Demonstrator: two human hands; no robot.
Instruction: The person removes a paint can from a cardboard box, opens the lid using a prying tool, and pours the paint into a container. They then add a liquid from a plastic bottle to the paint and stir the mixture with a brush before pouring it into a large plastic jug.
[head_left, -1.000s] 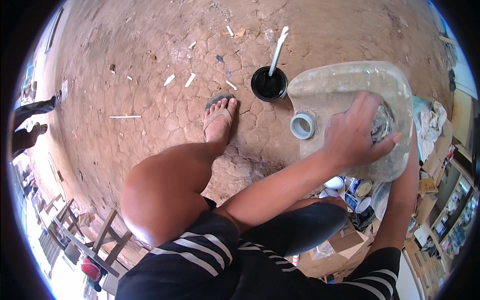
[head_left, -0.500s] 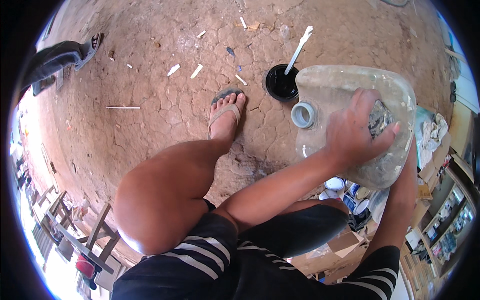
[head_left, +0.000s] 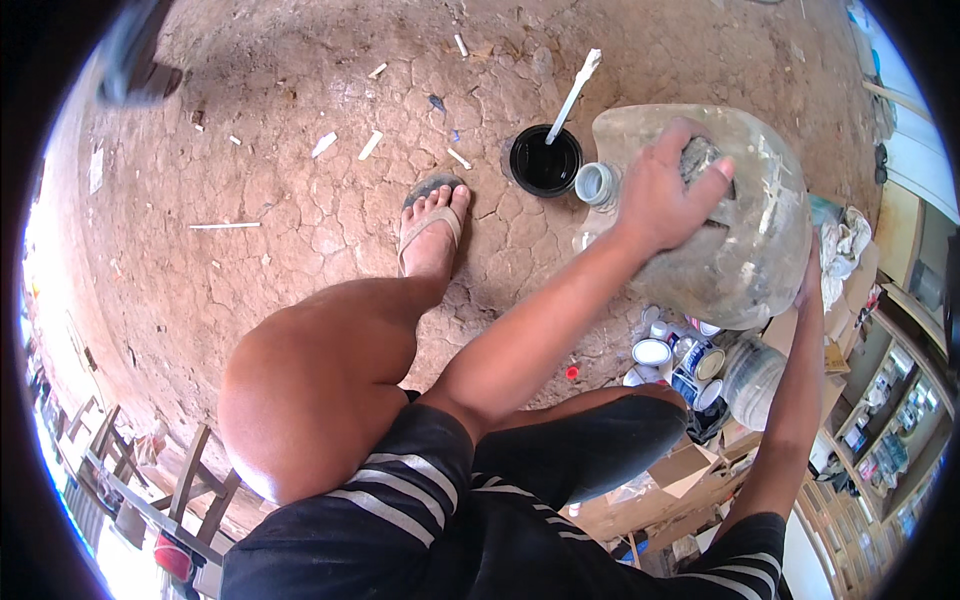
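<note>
A large, cloudy clear plastic jug (head_left: 755, 255) lies tilted in front of me on the right. Its uncapped neck (head_left: 597, 185) points left, close to the rim of a black cup (head_left: 517, 178) holding dark liquid. My left hand (head_left: 672, 190) is closed on the jug's upper side, fingers curled and thumb apart. A mottled grey patch shows between thumb and fingers; I cannot tell what it is. At the jug's far right end, my right hand (head_left: 806, 275) holds it, with its fingers mostly hidden behind the plastic. A white-tipped stick (head_left: 572, 98) leans upright in the cup.
My sandalled foot (head_left: 432, 225) rests left of the cup on cracked earth. Paint cans (head_left: 690, 365), a second ribbed container (head_left: 752, 380) and cardboard (head_left: 683, 470) crowd beneath the jug. A red cap (head_left: 572, 373) lies nearby. Another person's leg (head_left: 140, 60) is at upper left.
The jug has tilted and shifted up and left with both hands, its neck coming closer to the cup. The red cap has come into view. The other person's leg has moved farther away.
</note>
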